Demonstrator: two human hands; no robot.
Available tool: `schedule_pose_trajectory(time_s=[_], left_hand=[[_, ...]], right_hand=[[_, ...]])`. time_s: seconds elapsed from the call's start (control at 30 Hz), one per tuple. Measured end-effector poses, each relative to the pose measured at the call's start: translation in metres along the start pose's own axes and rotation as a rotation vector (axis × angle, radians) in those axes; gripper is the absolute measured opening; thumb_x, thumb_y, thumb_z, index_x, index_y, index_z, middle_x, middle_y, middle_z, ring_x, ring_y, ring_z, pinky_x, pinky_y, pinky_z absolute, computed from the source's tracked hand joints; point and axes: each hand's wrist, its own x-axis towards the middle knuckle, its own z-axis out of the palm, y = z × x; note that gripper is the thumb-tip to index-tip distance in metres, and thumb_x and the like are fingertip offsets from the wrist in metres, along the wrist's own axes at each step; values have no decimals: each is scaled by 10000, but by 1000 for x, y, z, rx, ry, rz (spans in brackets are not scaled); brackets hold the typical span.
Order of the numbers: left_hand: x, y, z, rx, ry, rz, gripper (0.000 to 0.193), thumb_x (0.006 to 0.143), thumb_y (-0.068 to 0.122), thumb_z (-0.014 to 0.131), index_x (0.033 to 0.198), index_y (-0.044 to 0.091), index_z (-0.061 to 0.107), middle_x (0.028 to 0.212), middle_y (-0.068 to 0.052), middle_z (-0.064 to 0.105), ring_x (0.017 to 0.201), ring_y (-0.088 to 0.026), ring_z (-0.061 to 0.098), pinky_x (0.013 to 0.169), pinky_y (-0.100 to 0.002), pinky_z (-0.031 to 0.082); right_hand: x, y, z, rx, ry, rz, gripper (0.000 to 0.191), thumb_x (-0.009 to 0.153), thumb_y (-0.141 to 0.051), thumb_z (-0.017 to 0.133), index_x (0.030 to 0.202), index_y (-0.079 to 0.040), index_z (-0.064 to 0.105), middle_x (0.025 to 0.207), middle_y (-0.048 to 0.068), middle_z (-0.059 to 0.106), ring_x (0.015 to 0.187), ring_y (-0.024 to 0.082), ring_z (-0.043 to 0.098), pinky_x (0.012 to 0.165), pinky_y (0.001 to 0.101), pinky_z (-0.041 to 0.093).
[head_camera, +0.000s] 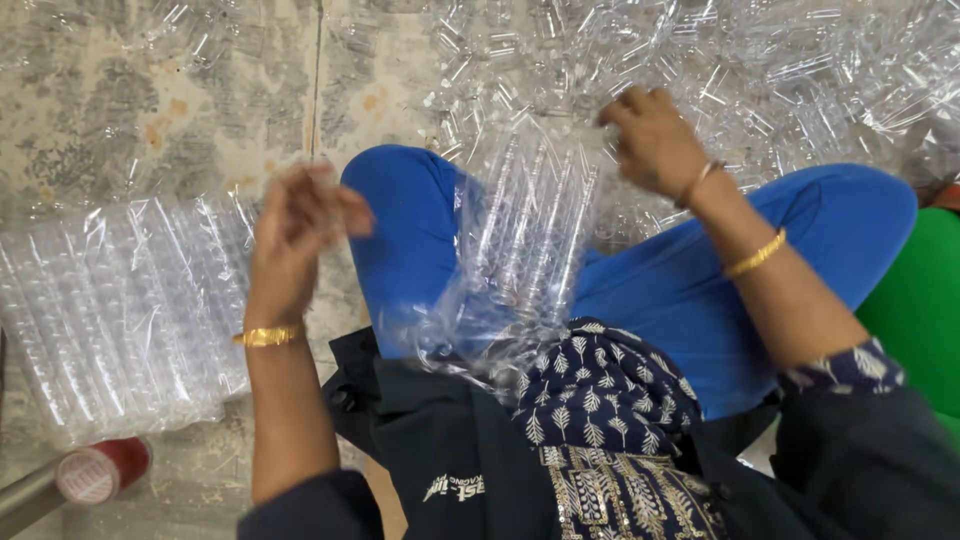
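Left hand (300, 215) raised, blurred, fingers curled, grip unclear; sits beside packed bag of clear tubes (120, 310) on floor. Right hand (650, 140) half open, fingers in loose tube pile (760, 70). Open plastic bag (525, 250) of tubes lies on lap

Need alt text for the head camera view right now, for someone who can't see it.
A seated person's right hand reaches into a heap of loose clear plastic tubes, while the left hand, blurred, is raised above packed bags of tubes. A part-filled bag lies across the blue-trousered lap.
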Motion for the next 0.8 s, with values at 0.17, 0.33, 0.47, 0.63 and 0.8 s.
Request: schedule_pose_trajectory(time_s=[0.17, 0.33, 0.47, 0.63, 0.8], left_hand=[[142, -63, 12, 779, 43, -73, 450, 965, 149, 642, 1395, 76, 535, 1061, -203, 738, 968, -300, 730, 849, -429, 578], [233, -139, 79, 1251, -402, -317, 881, 864, 306, 738, 1543, 82, 224, 1216, -412, 535, 1124, -537, 581, 967, -541, 483], [259, -164, 115, 1105, -346, -308, 843, 825, 195, 757, 1534, 233, 304, 1476, -414, 286, 1200, -577, 516, 1011, -523, 466], [292, -173, 111, 874, -148, 18, 624, 784, 106, 897, 1315, 217, 591, 1258, -272, 567, 1042, -430, 641, 881, -423, 564], [303, -151, 113, 61, 123, -150, 694, 773, 43, 905, 1366, 215, 588, 904, -58, 582, 706, -162, 518, 555, -279, 426]], right_hand=[[12, 67, 50, -270, 29, 12, 594, 693, -25, 689, 1261, -196, 710, 1284, 197, 581, 1124, 418, 516, 854, 534, 464], [24, 69, 50, -281, 190, 89, 197, 832, -137, 780, 1004, -161, 688, 1208, 63, 636, 1140, 339, 524, 932, 537, 429], [37, 63, 15, -32, 468, 56, 261, 938, -150, 881, 952, -120, 622, 1252, 55, 627, 1185, 305, 497, 992, 473, 457], [48, 56, -5, 913, 518, 359, 485, 866, -58, 804, 1229, -111, 486, 1177, -20, 566, 1004, 146, 538, 829, 283, 556], [46, 65, 4, 1420, 382, 207, 498, 1031, 71, 768, 1424, -78, 500, 1350, 60, 513, 1129, 191, 596, 1055, 337, 578]])
